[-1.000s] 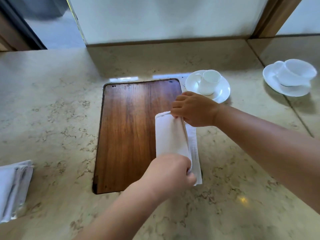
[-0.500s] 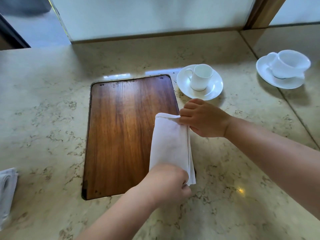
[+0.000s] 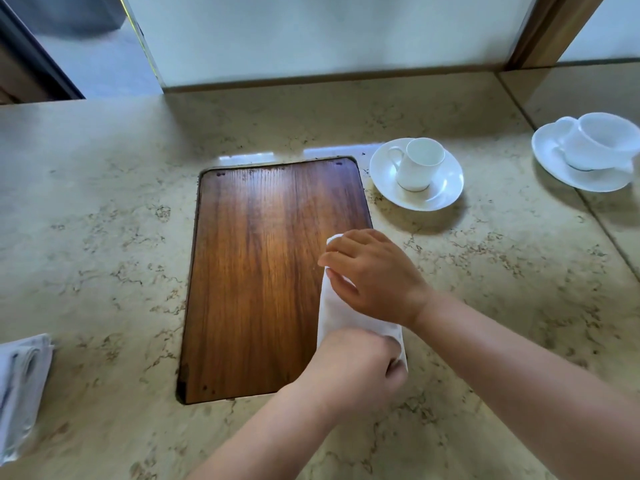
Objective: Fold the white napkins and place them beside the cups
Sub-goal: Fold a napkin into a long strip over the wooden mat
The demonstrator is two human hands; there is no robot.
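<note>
A folded white napkin lies along the right edge of the wooden board. My left hand grips its near end with curled fingers. My right hand rests flat on its far half, fingers laid over the cloth, hiding most of it. A white cup stands on a saucer just beyond the board's far right corner, apart from the napkin. At the right edge of the view a second cup stands on its own saucer.
The board is set into a beige marble counter. A stack of folded white napkins lies at the left edge. A mirror or glass panel stands at the right, a wall panel at the back.
My right hand has moved from pinching the napkin's far edge to lying over its top. The napkin has narrowed into a tighter fold. My left hand keeps its hold on the near end.
</note>
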